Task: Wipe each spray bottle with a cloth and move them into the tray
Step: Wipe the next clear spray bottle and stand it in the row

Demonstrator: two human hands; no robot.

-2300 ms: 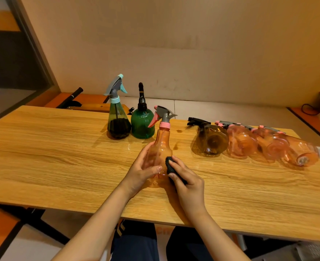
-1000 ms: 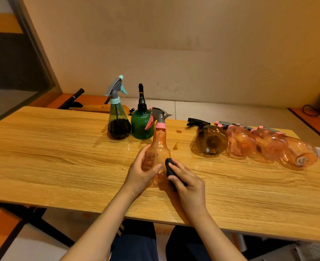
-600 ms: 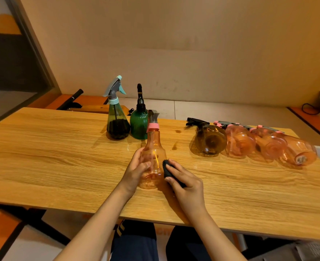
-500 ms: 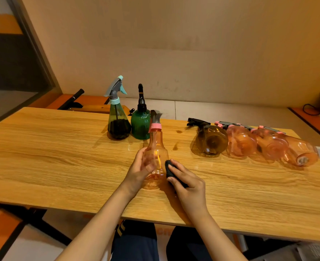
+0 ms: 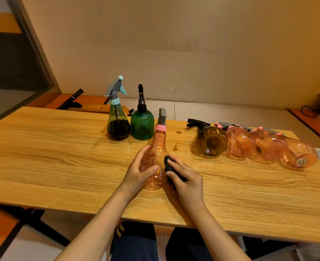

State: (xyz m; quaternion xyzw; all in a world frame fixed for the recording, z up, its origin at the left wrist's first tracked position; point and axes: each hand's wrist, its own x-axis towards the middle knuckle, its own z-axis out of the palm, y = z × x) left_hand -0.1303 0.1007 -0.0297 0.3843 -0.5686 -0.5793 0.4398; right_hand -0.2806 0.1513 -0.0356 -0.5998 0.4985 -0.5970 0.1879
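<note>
the left hand (image 5: pixel 139 171) curled round a ribbed, clear orange plastic bottle (image 5: pixel 156 157) standing upright on the wood-grain table (image 5: pixel 61 162), near its front edge. the right hand (image 5: pixel 185 178) pinched a dark soft cloth (image 5: pixel 169 165) against the bottle's side. its collar was pink, its trigger grey. no label or writing could be read.

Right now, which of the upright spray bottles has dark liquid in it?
The far-left bottle, with the grey and teal trigger. Dark liquid fills its base. The green bottle beside it and the orange bottle being wiped show none.
</note>
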